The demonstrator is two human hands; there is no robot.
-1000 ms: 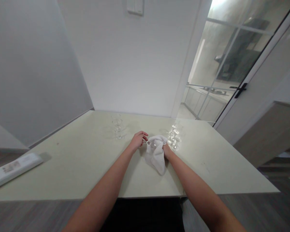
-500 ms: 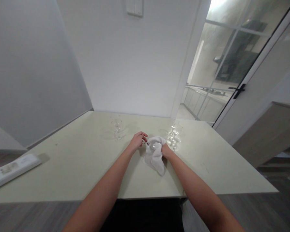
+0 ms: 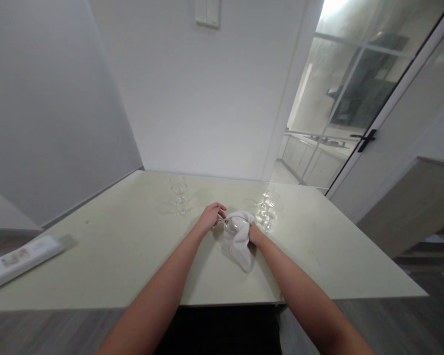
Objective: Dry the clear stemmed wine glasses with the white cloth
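Observation:
Both my hands meet over the middle of a pale table (image 3: 114, 256). My left hand (image 3: 209, 216) is closed on the stem of a clear stemmed glass (image 3: 232, 225) that lies on its side. My right hand (image 3: 254, 233) is closed on a white cloth (image 3: 239, 242) wrapped around the bowl of that glass; the cloth's loose end hangs toward me. Most of my right hand's fingers are hidden in the cloth.
One clear stemmed glass (image 3: 179, 193) stands upright at the far left of my hands. A cluster of clear glasses (image 3: 266, 209) stands just right of the cloth. A long white box (image 3: 18, 259) lies off the table's left edge. A glass door (image 3: 355, 113) is at right.
The hands, glass and cloth stay in place; the cloth shifts slightly around the glass bowl.

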